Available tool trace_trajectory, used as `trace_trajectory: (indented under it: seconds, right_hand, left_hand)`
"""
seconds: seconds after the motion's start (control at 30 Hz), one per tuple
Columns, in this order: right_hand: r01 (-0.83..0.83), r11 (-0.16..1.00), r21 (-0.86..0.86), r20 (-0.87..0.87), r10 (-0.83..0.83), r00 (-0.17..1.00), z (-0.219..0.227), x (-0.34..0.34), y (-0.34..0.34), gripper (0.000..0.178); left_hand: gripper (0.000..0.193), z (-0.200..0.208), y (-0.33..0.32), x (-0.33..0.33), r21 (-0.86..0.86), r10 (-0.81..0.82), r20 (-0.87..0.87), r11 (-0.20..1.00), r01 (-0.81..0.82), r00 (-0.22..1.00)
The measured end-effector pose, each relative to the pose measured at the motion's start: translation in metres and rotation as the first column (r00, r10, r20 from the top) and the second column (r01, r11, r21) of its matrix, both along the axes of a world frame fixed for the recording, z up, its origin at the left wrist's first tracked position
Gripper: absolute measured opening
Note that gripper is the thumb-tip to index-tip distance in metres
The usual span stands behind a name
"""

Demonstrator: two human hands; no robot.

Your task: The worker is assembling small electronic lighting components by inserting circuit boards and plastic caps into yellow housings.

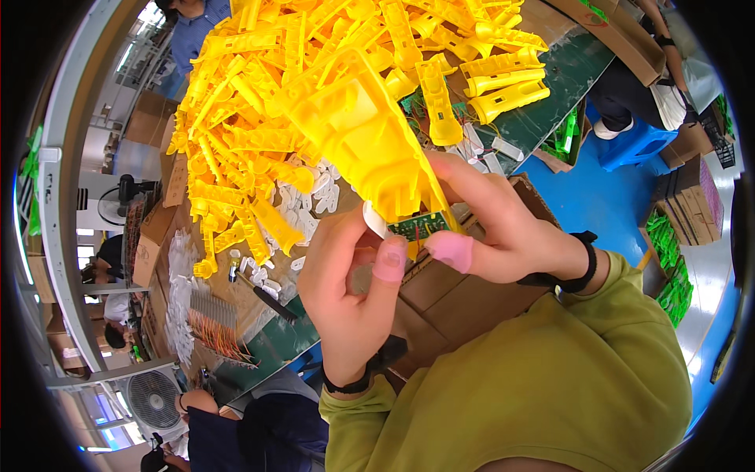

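Note:
A yellow plastic housing half, its hollow side showing, is held up over the table edge. At its near end sits a small green circuit board with short wires. My right hand is closed round that end, thumb beside the board. My left hand pinches a small white plastic piece against the housing's left corner, next to the board. Both thumbs wear pink covers. My fingers hide part of the housing's underside and whatever lies behind the board.
Many yellow housing parts are heaped on the table, with small white pieces in front. Wires and a black-handled tool lie left. An open cardboard box is below my hands. Other people are nearby, and a blue stool stands right.

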State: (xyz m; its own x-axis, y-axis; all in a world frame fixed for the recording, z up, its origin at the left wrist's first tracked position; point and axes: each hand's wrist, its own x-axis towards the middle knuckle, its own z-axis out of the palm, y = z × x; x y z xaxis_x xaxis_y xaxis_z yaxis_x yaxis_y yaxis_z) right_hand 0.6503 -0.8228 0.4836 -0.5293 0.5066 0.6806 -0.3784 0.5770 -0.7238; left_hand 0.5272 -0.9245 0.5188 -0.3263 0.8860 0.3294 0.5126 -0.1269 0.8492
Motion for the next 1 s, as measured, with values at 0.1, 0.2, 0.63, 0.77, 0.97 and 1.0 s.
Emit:
trace_trajectory:
  seconds: [0.1,0.2,0.63,0.77,0.97,1.0]
  right_hand:
    - [-0.015,1.0,-0.009,0.089,0.016,0.996,0.002,0.001,0.002,0.044]
    - [-0.033,0.998,-0.05,0.094,0.037,0.995,0.004,-0.002,0.001,0.041]
    - [-0.244,0.953,-0.179,-0.007,0.247,0.969,-0.006,-0.009,-0.002,0.03]
    - [-0.233,0.925,-0.3,0.063,0.263,0.963,0.004,-0.004,-0.007,0.031]
    - [-0.109,0.99,0.091,0.077,0.102,0.992,0.016,-0.007,-0.012,0.036]
    - [-0.107,0.982,0.153,0.054,0.1,0.994,0.017,-0.009,-0.012,0.036]
  left_hand:
    - [0.022,-0.002,0.001,0.004,0.121,0.058,-0.126,0.992,-0.043,0.99]
    - [0.021,-0.001,-0.003,0.008,0.113,0.129,-0.258,0.988,-0.102,0.957]
    - [0.027,0.013,-0.009,-0.011,-0.084,-0.151,0.512,0.971,0.224,0.846]
    - [0.024,0.011,-0.013,-0.002,0.001,-0.113,0.454,0.992,0.126,0.884]
    - [0.023,0.011,-0.023,0.003,0.097,-0.028,-0.161,0.994,0.044,0.987]
    - [0.023,0.011,-0.023,0.002,0.096,-0.027,-0.157,0.994,0.043,0.987]
